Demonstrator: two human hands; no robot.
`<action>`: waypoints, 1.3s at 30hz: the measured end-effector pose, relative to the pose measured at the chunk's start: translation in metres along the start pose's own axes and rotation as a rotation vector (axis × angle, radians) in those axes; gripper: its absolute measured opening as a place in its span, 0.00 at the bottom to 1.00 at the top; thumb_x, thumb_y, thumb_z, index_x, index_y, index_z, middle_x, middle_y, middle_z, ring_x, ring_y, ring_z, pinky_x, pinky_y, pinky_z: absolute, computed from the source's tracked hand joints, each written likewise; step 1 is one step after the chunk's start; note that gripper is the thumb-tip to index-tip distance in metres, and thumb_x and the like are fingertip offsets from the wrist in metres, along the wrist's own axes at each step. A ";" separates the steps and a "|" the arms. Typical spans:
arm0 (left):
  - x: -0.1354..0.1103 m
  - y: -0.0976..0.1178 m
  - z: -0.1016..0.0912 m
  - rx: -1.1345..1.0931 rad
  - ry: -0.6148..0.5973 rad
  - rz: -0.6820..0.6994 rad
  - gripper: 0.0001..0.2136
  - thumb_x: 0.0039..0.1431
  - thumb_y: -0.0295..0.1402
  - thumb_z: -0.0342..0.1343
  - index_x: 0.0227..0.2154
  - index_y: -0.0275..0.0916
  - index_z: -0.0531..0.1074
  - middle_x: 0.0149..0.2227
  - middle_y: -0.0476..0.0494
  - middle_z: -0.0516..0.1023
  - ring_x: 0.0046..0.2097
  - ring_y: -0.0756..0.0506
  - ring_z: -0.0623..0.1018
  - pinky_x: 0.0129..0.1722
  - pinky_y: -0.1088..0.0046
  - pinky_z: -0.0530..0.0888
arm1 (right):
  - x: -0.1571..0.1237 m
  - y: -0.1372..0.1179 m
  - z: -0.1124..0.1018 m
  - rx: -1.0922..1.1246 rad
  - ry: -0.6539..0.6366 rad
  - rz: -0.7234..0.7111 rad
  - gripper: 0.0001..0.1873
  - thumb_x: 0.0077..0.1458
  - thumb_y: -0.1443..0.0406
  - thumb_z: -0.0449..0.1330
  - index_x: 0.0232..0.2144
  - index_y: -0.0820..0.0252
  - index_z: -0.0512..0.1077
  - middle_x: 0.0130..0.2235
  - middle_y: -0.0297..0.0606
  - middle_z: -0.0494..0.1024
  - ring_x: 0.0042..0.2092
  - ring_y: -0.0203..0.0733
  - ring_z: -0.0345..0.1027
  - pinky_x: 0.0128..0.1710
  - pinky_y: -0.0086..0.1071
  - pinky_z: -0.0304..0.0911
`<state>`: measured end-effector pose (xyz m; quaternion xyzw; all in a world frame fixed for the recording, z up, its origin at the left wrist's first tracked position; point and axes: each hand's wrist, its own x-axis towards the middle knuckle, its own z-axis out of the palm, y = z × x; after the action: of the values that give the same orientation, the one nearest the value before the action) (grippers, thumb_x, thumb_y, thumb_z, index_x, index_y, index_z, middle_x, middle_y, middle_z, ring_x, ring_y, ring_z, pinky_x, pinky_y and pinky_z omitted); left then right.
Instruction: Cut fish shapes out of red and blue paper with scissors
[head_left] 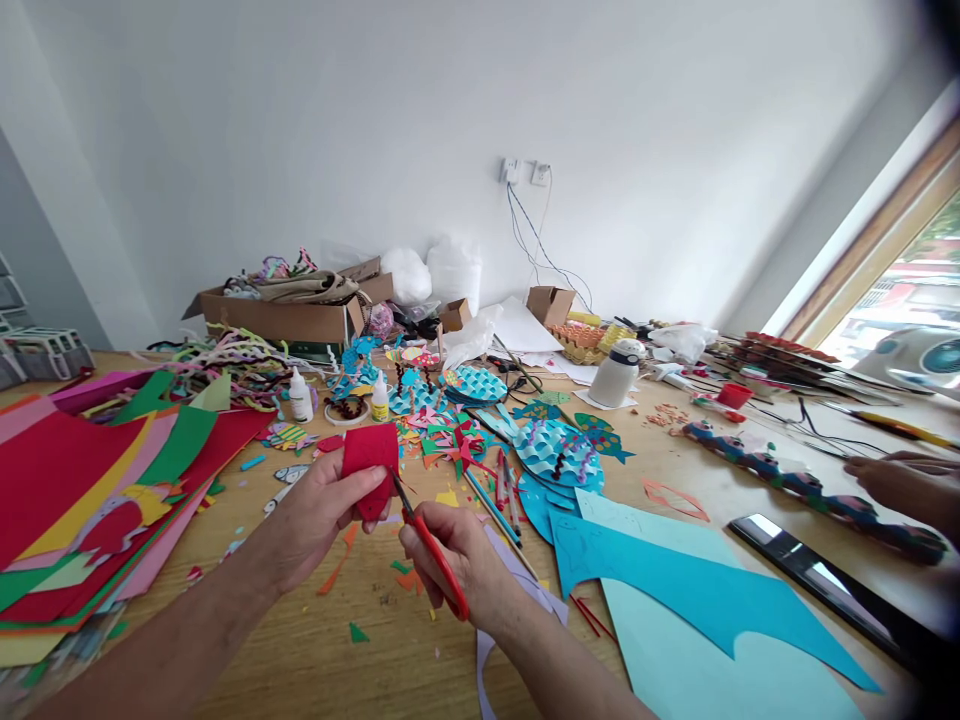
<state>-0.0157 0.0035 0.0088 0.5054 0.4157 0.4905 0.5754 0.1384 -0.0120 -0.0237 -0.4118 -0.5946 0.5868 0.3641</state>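
My left hand [319, 520] pinches a folded piece of red paper [370, 462] and holds it upright over the wooden table [315, 640]. My right hand [459, 560] grips red-handled scissors [431, 545], fingers through the loops. The blades point up and left and their tips touch the red paper's right edge. Small paper scraps lie on the table under both hands.
Stacked coloured paper sheets [82, 490] lie at the left. Blue paper sheets [697, 600] and blue scalloped discs [559, 455] lie to the right, with pencils [495, 505] beside them. Glue bottles [301, 396], a cardboard box [292, 312] stand behind. Another person's hand [900, 485] rests at the right.
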 end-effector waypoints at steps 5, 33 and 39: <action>0.000 0.001 -0.001 -0.009 -0.027 -0.001 0.08 0.46 0.35 0.59 0.21 0.37 0.68 0.17 0.54 0.70 0.21 0.53 0.66 0.19 0.79 0.65 | 0.000 0.000 -0.001 0.001 -0.011 -0.009 0.20 0.46 0.54 0.60 0.16 0.60 0.58 0.12 0.22 0.56 0.13 0.25 0.50 0.10 0.18 0.48; 0.002 0.001 -0.006 -0.010 -0.060 0.021 0.07 0.49 0.34 0.58 0.22 0.38 0.68 0.19 0.53 0.71 0.22 0.52 0.68 0.21 0.77 0.65 | 0.000 0.000 -0.002 -0.081 -0.009 -0.009 0.23 0.46 0.50 0.60 0.16 0.59 0.57 0.13 0.23 0.57 0.13 0.25 0.50 0.10 0.20 0.45; 0.001 0.003 -0.004 0.007 -0.050 0.021 0.07 0.49 0.34 0.58 0.21 0.39 0.67 0.18 0.54 0.70 0.21 0.52 0.66 0.20 0.77 0.64 | 0.000 0.001 -0.003 -0.054 -0.045 -0.022 0.22 0.48 0.50 0.58 0.17 0.60 0.58 0.13 0.24 0.59 0.13 0.25 0.52 0.11 0.20 0.45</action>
<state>-0.0198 0.0051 0.0112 0.5238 0.3979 0.4822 0.5787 0.1415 -0.0113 -0.0248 -0.4015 -0.6228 0.5755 0.3461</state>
